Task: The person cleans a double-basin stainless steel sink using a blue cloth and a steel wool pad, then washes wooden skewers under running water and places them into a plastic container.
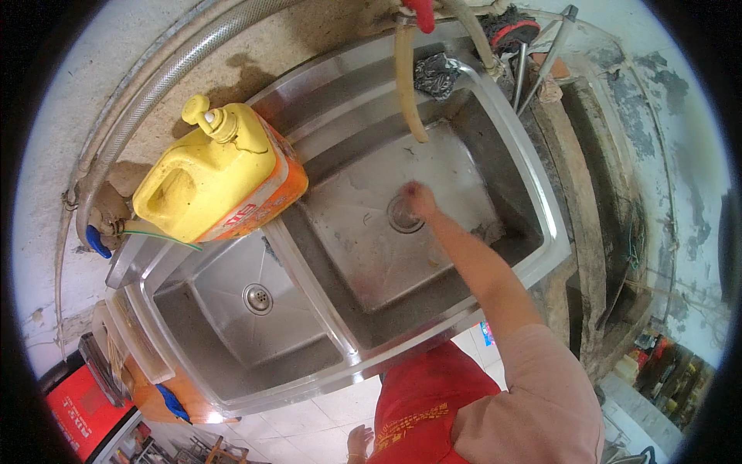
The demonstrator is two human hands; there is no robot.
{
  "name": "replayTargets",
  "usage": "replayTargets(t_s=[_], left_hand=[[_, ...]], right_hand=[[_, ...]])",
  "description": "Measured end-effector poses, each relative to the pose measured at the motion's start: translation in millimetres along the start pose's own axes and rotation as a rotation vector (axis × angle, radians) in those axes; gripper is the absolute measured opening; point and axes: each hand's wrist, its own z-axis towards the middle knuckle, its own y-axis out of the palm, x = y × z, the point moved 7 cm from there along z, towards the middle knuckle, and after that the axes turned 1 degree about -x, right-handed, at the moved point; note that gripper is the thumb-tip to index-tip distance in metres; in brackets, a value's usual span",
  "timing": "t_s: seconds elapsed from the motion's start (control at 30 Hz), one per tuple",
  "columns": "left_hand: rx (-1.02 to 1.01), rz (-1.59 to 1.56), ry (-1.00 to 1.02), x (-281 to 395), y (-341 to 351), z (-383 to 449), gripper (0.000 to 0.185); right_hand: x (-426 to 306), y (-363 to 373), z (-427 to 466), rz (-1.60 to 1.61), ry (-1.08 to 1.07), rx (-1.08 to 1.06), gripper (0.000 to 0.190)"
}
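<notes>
My right hand (418, 200) reaches down into the larger basin (359, 255) of a stainless steel double sink, at the drain (400, 217). Its fingers are blurred, so whether they hold something cannot be told. Small scraps of debris lie on the basin floor around it. Above the hand hangs a pale hose (410, 93) from a tap with a red handle (426, 14). At the bottom, beside the red apron (429, 394), my left hand (360, 438) hangs low with its fingers apart and nothing visible in it. The smaller basin's drain (257, 298) has a perforated strainer.
A yellow pump jug (220, 168) stands on the sink behind the divider. Crumpled black plastic (436, 75) lies on the back rim. A ribbed hose (168, 75) runs along the wall. At the right are a round brush (513, 32) and worn ledges (574, 174).
</notes>
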Motion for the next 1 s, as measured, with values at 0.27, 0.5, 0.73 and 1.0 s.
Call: replayTargets(t_s=[0.27, 0.5, 0.73, 1.0], left_hand=[[-0.029, -0.008, -0.055, -50.4, -25.2, 32.6, 0.040], [-0.049, -0.122, -0.053, -41.2, 4.9, 7.8, 0.040], [-0.087, -0.111, -0.002, -21.3, 25.3, 8.8, 0.035], [0.004, -0.071, -0.043, -18.5, 23.4, 0.9, 0.034]], right_hand=[[-4.1, -45.5, 124.0, -0.094, -0.055, 0.367, 0.021], [-13.6, -15.7, 111.4, -0.389, -0.071, 0.176, 0.015], [-45.7, 50.5, 30.6, -0.295, -0.274, -0.195, 0.012], [-76.3, 112.4, -54.0, -0.348, -0.697, -0.231, 0.017]])
